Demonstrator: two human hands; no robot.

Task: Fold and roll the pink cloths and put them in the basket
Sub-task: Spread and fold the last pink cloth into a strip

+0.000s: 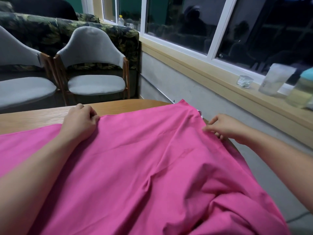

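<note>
A large pink cloth (144,158) lies spread over most of the wooden table (33,117), with creases running toward me and bunched folds at the lower right. My left hand (79,121) pinches the cloth's far edge near its middle. My right hand (223,127) pinches the cloth's right edge where it hangs over the table's right side. No basket is in view.
Two grey chairs (94,65) stand beyond the table's far edge, with a patterned sofa (50,31) behind them. A window ledge (220,78) on the right holds a small glass cube (244,81), a clear cup (276,80) and a jar (303,92).
</note>
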